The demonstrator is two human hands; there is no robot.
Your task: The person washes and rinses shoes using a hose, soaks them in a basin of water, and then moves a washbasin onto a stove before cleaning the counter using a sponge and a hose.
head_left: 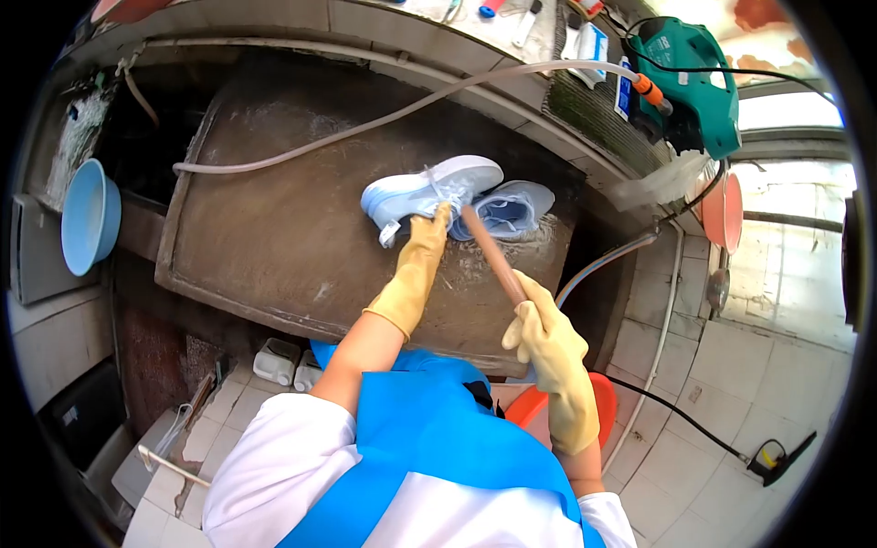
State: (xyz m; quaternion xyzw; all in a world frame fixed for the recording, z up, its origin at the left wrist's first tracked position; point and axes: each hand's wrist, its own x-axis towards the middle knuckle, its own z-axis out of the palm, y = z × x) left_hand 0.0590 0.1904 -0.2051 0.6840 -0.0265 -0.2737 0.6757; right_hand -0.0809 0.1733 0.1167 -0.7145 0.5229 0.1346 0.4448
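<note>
A pale blue and white sneaker (425, 190) lies on its side on the dark stone slab (265, 247). My left hand (425, 247), in a yellow rubber glove, has its fingers pressed on this shoe near the laces. A second sneaker (521, 208) rests beside it on the right, its opening showing. My right hand (546, 333), gloved the same way, is wrapped round a wooden handle (494, 258). The far end of the handle reaches the laces of the first shoe; what is at its tip is blurred.
A pale hose (365, 128) crosses the slab's back part. A green machine (690, 82) stands at the upper right. There is a blue basin (91, 217) at the left, a red basin (605, 402) below my right hand, and a black spray wand (776, 458) on the floor.
</note>
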